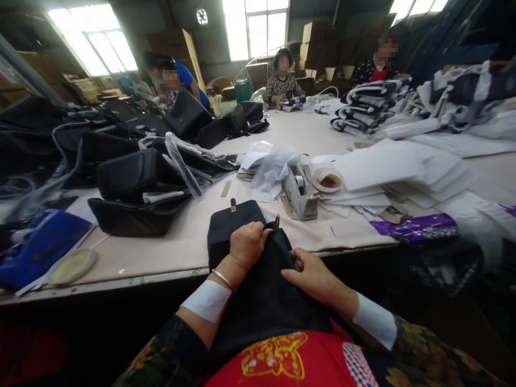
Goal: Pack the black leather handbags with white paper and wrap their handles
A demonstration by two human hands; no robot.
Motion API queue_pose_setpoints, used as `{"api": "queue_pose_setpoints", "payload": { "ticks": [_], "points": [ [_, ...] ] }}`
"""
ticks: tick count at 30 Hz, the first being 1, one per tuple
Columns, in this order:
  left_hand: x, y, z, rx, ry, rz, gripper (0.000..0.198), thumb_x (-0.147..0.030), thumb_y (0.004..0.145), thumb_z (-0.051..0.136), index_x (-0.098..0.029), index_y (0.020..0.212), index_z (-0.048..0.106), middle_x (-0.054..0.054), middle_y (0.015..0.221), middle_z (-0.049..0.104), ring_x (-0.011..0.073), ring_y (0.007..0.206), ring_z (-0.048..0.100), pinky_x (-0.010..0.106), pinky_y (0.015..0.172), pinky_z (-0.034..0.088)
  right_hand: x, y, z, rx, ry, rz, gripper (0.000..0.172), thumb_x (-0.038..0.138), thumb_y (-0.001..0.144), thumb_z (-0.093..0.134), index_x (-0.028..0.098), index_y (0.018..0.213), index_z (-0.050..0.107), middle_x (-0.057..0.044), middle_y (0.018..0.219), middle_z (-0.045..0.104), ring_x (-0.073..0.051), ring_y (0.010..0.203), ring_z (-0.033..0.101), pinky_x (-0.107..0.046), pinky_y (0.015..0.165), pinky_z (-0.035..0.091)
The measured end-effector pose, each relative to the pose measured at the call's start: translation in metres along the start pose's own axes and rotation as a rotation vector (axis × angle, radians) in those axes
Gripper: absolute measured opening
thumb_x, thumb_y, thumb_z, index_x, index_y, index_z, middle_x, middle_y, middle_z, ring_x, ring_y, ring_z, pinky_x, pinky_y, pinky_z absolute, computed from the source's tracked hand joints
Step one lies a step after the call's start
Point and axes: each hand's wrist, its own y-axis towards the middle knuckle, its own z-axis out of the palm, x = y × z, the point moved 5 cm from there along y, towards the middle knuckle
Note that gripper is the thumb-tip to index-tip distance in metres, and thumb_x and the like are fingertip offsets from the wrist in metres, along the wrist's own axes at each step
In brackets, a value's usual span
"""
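Two bare hands work on one black bag (pixel 274 306), which is at the near edge of the table (pixel 161 255), its lower part reaching down to the red apron (pixel 322 355) of the person. The left hand (pixel 247 244) is closed, and it grips the upper edge of the bag between thumb and bent fingers. The right hand (pixel 312 271) holds the side edge of the same bag, the thumb lying in front and the fingers curled. One flap (pixel 220 231) with one gold clasp (pixel 233 208) lies flat on the table, just beside the left hand. There are two white wrist bands, one on each forearm, and one silver bangle (pixel 223 279) on the left wrist. Beyond the bag stand one small box (pixel 300 201) and, touching or almost touching it, one round dish (pixel 328 180) with something brown inside. To their right spread many white sheets (pixel 379 166), and near these, at the edge, is one purple packet (pixel 415 228). On the left side are one blue container (pixel 44 242), one round lid (pixel 74 265) and other black bags (pixel 129 174), heaped so darkly that I cannot count them surely. Across the table, three co-workers (pixel 284 86) are visible, and behind them three bright windows (pixel 258 29).
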Motion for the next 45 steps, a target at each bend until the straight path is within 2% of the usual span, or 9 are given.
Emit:
{"api": "queue_pose_setpoints", "payload": {
  "ticks": [8, 15, 22, 26, 30, 33, 39, 42, 45],
  "points": [
    [0.014, 0.010, 0.015, 0.114, 0.027, -0.177, 0.040, -0.051, 0.102, 0.041, -0.022, 0.091, 0.066, 0.007, 0.093, 0.074, 0.0247, 0.084, 0.070, 0.031, 0.063, 0.044, 0.003, -0.027, -0.006, 0.008, -0.193, -0.080, 0.050, 0.034, 0.075, 0.069, 0.017, 0.120, 0.059, -0.002, 0.082, 0.063, -0.019, 0.075, 0.059, -0.031, 0.068, 0.043],
    [0.022, 0.006, 0.012, 0.116, 0.017, -0.274, 0.039, -0.048, 0.101, 0.041, -0.022, 0.089, 0.067, 0.007, 0.092, 0.074, 0.0252, 0.085, 0.072, 0.031, 0.064, 0.047, -0.025, -0.026, 0.013, 0.174, 0.380, 0.132, 0.023, 0.037, 0.072, 0.061, 0.022, 0.087, 0.053, 0.004, 0.066, 0.058, -0.015, 0.059, 0.054, -0.026, 0.054, 0.037],
    [0.020, 0.006, 0.014, 0.076, 0.000, -0.283, 0.041, -0.043, 0.103, 0.036, -0.019, 0.094, 0.068, 0.009, 0.090, 0.074, 0.0243, 0.081, 0.071, 0.031, 0.067, 0.049, 0.022, 0.000, -0.012, -0.045, -0.298, -0.173, 0.032, 0.051, 0.087, 0.059, 0.022, 0.076, 0.055, 0.001, 0.064, 0.057, -0.016, 0.060, 0.050, -0.029, 0.057, 0.031],
    [0.023, 0.001, 0.001, 0.023, 0.002, -0.281, 0.041, -0.039, 0.104, 0.035, -0.017, 0.100, 0.069, 0.011, 0.099, 0.072, 0.0251, 0.093, 0.069, 0.034, 0.079, 0.051, 0.040, 0.037, -0.009, -0.127, -0.359, -0.212, 0.025, 0.038, 0.083, 0.065, 0.021, 0.068, 0.054, -0.001, 0.065, 0.059, -0.016, 0.063, 0.052, -0.028, 0.059, 0.033],
    [0.018, -0.020, -0.014, -0.089, -0.043, 0.053, 0.044, -0.045, 0.102, 0.039, -0.023, 0.132, 0.062, 0.011, 0.139, 0.060, 0.0276, 0.136, 0.048, 0.043, 0.114, 0.036, 0.035, 0.055, -0.003, -0.081, -0.338, -0.241, 0.022, 0.027, 0.079, 0.065, 0.021, 0.064, 0.050, 0.003, 0.059, 0.053, -0.014, 0.059, 0.048, -0.026, 0.056, 0.031],
    [0.014, -0.042, -0.006, 0.021, -0.066, 0.272, 0.058, -0.057, 0.098, 0.046, -0.030, 0.149, 0.047, 0.006, 0.157, 0.045, 0.0295, 0.147, 0.036, 0.051, 0.122, 0.025, 0.035, 0.050, -0.003, -0.066, -0.412, -0.266, 0.019, 0.028, 0.080, 0.065, 0.021, 0.067, 0.052, 0.002, 0.061, 0.056, -0.014, 0.060, 0.050, -0.027, 0.057, 0.033],
    [0.023, -0.052, 0.012, 0.124, -0.032, 0.120, 0.075, -0.063, 0.096, 0.041, -0.021, 0.157, 0.034, 0.011, 0.163, 0.035, 0.0341, 0.150, 0.029, 0.060, 0.120, 0.024, 0.085, 0.021, 0.001, -0.230, -0.728, -0.541, 0.026, 0.036, 0.093, 0.058, 0.014, 0.104, 0.067, -0.017, 0.104, 0.070, -0.031, 0.099, 0.064, -0.041, 0.085, 0.047],
    [0.027, -0.051, 0.015, 0.151, -0.026, 0.141, 0.073, -0.057, 0.096, 0.044, -0.019, 0.157, 0.033, 0.011, 0.164, 0.033, 0.0321, 0.151, 0.028, 0.058, 0.121, 0.023, 0.095, 0.018, 0.022, -0.060, -0.745, -0.765, 0.048, 0.041, 0.095, 0.057, 0.014, 0.135, 0.059, -0.020, 0.143, 0.057, -0.034, 0.133, 0.050, -0.048, 0.110, 0.037],
    [0.039, -0.057, 0.013, 0.146, -0.003, 0.085, 0.076, -0.060, 0.096, 0.043, -0.016, 0.156, 0.034, 0.012, 0.164, 0.033, 0.0312, 0.152, 0.028, 0.057, 0.122, 0.021, 0.074, 0.035, 0.037, 0.093, -0.824, -0.671, 0.075, 0.055, 0.095, 0.054, 0.007, 0.151, 0.043, -0.022, 0.158, 0.040, -0.037, 0.147, 0.035, -0.054, 0.118, 0.030]
  ]
}}
